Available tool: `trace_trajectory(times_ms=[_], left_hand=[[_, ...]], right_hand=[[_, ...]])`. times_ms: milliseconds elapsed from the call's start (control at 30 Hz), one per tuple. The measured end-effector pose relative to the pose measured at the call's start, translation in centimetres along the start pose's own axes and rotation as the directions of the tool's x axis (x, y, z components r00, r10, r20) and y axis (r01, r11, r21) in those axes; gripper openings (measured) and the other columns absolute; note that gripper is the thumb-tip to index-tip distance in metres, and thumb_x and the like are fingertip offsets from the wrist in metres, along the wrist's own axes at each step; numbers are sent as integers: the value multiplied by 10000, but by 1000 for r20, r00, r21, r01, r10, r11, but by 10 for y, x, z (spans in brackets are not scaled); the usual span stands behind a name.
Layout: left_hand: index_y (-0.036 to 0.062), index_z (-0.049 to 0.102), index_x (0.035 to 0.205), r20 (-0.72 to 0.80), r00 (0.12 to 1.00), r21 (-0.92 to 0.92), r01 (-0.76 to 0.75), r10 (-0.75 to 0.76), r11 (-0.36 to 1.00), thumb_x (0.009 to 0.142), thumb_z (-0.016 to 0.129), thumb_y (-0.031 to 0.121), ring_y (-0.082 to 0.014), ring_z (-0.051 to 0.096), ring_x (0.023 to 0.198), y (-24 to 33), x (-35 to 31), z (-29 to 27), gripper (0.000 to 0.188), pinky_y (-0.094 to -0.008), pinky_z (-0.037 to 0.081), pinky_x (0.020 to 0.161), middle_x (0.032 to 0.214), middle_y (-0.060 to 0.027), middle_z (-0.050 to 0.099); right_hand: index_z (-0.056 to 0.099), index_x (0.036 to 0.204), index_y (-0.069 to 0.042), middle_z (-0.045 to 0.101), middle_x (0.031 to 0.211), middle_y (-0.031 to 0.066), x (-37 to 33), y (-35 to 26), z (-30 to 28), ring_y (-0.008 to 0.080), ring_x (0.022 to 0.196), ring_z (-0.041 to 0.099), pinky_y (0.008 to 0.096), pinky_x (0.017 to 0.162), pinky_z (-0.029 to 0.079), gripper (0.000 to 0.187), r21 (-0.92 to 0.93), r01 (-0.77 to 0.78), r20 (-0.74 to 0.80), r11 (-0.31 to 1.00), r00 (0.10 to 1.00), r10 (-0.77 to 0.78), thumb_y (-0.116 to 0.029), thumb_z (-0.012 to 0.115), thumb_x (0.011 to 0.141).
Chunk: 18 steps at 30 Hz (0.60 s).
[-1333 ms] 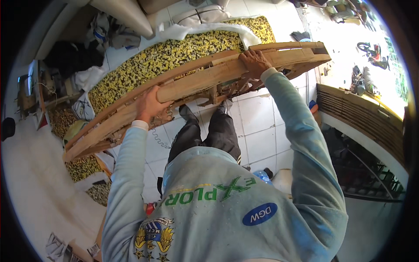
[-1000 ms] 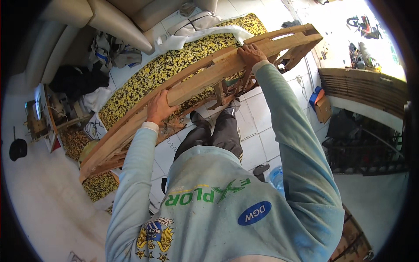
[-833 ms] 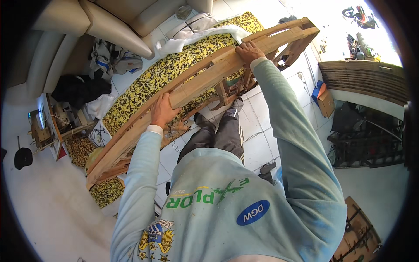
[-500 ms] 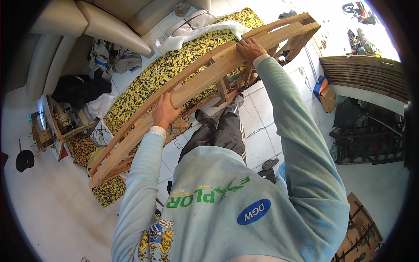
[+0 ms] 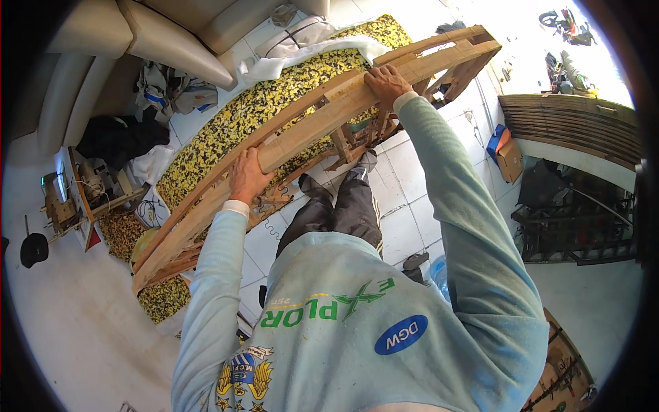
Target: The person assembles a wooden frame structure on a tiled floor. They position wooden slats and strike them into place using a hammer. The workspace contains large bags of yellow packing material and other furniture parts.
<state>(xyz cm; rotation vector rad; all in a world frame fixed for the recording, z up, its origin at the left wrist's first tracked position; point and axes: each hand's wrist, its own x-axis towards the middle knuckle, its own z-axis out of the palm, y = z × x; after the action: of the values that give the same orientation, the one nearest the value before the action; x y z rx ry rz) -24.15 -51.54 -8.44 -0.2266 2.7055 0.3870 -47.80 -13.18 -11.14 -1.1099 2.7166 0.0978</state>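
Observation:
A long wooden frame (image 5: 309, 129) of pale boards, with rails joined by short cross pieces, spans the view from lower left to upper right. My left hand (image 5: 248, 177) grips its top rail left of the middle, fingers wrapped over the far edge. Farther right, my right hand (image 5: 388, 84) is closed over the same rail. Both thumbs and the undersides of the grip are partly hidden. Beyond and below the frame lies a yellow-and-black speckled foam slab (image 5: 226, 137). My legs (image 5: 343, 209) stand close behind the frame on white tiles.
Beige padded sofa parts (image 5: 178, 41) stand at the upper left. A sewing machine (image 5: 103, 182) is on a small table at the left. On the right are a slatted wooden unit (image 5: 570, 123), a cardboard box (image 5: 509, 161) and a dark metal frame (image 5: 576, 226).
The frame and both hands sit slightly farther left in the view, along with the surroundings. Both hands keep their hold on the rail.

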Motion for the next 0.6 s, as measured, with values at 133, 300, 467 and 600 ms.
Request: trace_trajectory(times_ms=[133, 300, 467, 600], left_hand=[[72, 547, 1265, 5, 1000, -42, -4, 4, 999, 743, 878, 370, -403, 563, 1263, 0, 2, -3, 686, -517, 457, 1052, 1291, -200, 613], [74, 547, 1277, 28, 1000, -34, -9, 10, 999, 747, 871, 362, -396, 589, 1240, -1, 6, -5, 685, -512, 462, 1045, 1275, -205, 648], [75, 532, 1291, 46, 999, -9, 10, -9, 1000, 757, 866, 362, -379, 579, 1263, -1, 6, -4, 691, -532, 451, 1049, 1292, -183, 645], [85, 528, 1298, 32, 999, 16, 11, -12, 1000, 765, 863, 376, -365, 557, 1296, -2, 6, -2, 693, -550, 436, 1057, 1332, -146, 629]], right_hand=[[532, 1182, -118, 573, 1184, 98, 2, 2, -2, 317, 1213, 548, 468, 1110, 384, 833, 30, -19, 36, 999, 999, 18, -270, 966, 487], [530, 1201, -128, 572, 1196, 97, 5, 3, -5, 320, 1231, 544, 476, 1124, 378, 762, 71, -23, 55, 997, 998, 19, -219, 944, 567], [540, 1200, -121, 579, 1222, 97, 4, 1, -6, 321, 1252, 541, 477, 1125, 382, 712, 84, -17, 39, 996, 999, 14, -190, 920, 602], [544, 1214, -115, 582, 1245, 101, 2, 1, -8, 328, 1265, 537, 480, 1128, 381, 715, 117, -20, 31, 993, 999, 17, -185, 912, 605]])
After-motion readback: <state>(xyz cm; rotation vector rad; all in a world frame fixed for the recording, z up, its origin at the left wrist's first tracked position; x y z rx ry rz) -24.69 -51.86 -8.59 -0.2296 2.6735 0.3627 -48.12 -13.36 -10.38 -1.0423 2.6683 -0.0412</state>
